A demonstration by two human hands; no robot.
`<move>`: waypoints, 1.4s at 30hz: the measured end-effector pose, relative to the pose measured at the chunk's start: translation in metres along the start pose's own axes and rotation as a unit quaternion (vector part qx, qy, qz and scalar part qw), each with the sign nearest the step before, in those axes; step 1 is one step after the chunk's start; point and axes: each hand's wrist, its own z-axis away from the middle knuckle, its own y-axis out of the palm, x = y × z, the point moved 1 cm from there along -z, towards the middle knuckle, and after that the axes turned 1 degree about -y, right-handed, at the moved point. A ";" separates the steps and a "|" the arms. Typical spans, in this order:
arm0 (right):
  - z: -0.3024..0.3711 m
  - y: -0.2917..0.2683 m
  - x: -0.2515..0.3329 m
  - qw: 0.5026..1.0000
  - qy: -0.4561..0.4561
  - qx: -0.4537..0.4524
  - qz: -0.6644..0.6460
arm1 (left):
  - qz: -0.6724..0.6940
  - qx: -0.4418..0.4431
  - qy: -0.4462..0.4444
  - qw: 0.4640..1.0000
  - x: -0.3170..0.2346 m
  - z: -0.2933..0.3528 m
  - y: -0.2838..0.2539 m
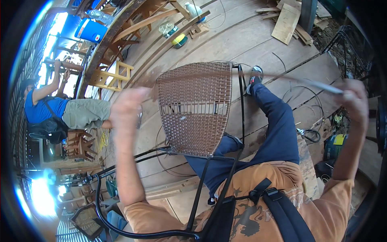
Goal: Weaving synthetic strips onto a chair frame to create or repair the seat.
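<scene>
A chair with a black metal frame and a brown woven seat panel [195,88] rests across my legs. An open band of bare cords crosses the panel's middle, between two woven parts. My left hand [131,105] is raised beside the panel's left edge; motion smears its fingers. Far out to the right, my right hand [354,99] is closed around a slim pale grey tool [322,86], blurred, its kind unclear. A blurred brown weaving strip [274,74] stretches over the panel's far part toward the tool. Whether the strip's left end is in my left hand is unclear.
Wooden planks [286,24] lie at the far right near a post. Pliers [309,135] and loose dark strands lie right of my leg. A yellow-green tape roll [179,40] and wooden stool [115,76] stand farther off. A person in blue [52,109] stands at left.
</scene>
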 end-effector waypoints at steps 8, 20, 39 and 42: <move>-0.006 0.137 -0.017 0.957 0.110 0.244 0.114 | -0.120 -0.002 0.072 0.990 0.001 0.026 0.024; 0.056 0.158 -0.101 0.923 0.195 0.242 0.226 | -0.005 0.344 0.007 0.939 -0.069 0.098 0.125; 0.017 0.300 -0.052 0.948 0.008 0.275 0.160 | 0.172 0.205 -0.098 0.958 -0.103 0.111 0.168; 0.013 0.318 -0.057 0.955 0.060 0.219 0.194 | 0.199 0.193 -0.095 0.956 -0.111 0.101 0.161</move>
